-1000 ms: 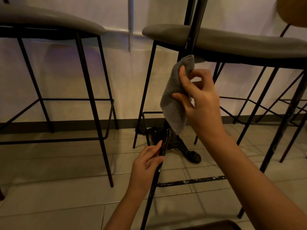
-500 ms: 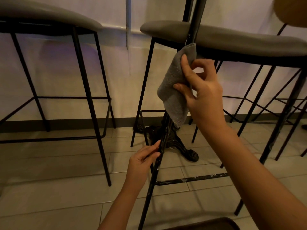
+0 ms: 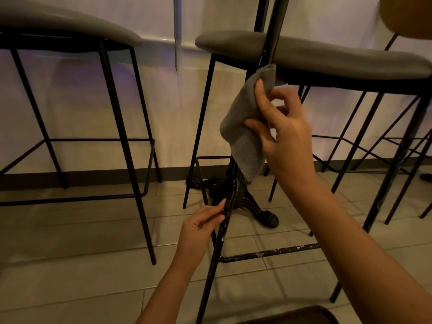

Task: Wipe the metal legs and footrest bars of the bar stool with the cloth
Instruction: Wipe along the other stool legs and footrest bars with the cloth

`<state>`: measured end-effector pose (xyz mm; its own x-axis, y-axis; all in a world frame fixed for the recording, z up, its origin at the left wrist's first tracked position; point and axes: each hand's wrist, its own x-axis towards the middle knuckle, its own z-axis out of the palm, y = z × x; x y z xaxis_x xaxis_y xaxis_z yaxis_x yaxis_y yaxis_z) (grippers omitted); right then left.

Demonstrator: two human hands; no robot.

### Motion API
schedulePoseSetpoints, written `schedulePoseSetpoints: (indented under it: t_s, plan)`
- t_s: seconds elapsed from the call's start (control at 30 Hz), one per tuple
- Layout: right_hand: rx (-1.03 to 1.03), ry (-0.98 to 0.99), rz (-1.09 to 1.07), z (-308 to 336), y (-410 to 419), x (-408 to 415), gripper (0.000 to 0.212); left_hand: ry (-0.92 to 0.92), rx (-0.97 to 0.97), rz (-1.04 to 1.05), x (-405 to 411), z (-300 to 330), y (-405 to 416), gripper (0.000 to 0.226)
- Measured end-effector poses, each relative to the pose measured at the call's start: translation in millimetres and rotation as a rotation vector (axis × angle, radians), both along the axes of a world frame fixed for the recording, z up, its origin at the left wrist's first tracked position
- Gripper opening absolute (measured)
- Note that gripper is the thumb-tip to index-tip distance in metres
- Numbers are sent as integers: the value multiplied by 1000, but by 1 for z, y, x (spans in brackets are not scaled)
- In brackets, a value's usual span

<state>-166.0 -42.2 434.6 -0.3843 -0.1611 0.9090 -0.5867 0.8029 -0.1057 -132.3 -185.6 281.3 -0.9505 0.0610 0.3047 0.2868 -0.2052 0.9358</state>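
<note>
A second black-framed bar stool with a grey padded seat stands to the left on the pale tiled floor, and an ornate black cast-iron table base sits behind the near leg, partly screened by it. More thin black stool legs crowd the right side.

The right hand pinches the grey folded microfibre cloth, thumb and fingers curled round it and the thin black metal stool leg, just under the grey seat. The left hand holds the same leg lower down, above the paint-chipped footrest bar.

Since half a second ago the cloth sits slightly lower on the leg.

The leg's foot is cut off at the bottom edge, and the cloth hides the stretch it wraps.
</note>
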Motion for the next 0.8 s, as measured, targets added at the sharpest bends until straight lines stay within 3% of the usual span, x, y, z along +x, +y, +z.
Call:
schedulePoseSetpoints:
  t_s: [0.17, 0.47, 0.8]
  plan:
    - [20, -98, 14, -36, -1, 9, 54, -26, 22, -2, -1, 1, 0, 38]
    - [-19, 17, -2, -5, 2, -1, 53, -14, 3, -10, -3, -1, 0, 39]
    - [18, -36, -2, -40, -1, 7, 52, -44, 42, -9, -7, -5, 1, 35]
